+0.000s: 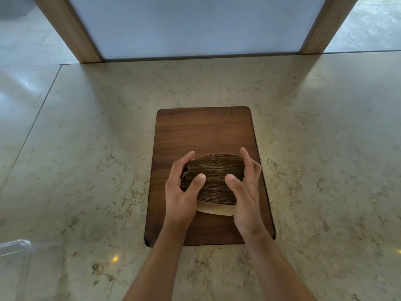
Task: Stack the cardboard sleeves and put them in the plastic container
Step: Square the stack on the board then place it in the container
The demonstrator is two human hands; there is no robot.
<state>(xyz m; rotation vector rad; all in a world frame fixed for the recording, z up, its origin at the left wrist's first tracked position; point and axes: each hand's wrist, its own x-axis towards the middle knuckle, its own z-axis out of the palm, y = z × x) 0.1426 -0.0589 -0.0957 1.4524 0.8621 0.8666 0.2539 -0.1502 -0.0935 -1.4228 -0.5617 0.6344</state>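
A thick stack of brown corrugated cardboard sleeves (216,178) stands on edge over a dark wooden board (204,131). My left hand (181,187) grips the stack's left end, thumb across its near face. My right hand (245,187) grips the right end, fingers curled round the far side and thumb on the front. The stack's pale underside shows between my wrists. A corner of the clear plastic container (15,246) shows at the lower left edge of the view.
The board lies on a beige marble counter (314,148). Behind it stands a white panel (195,25) framed by two wooden posts (69,29).
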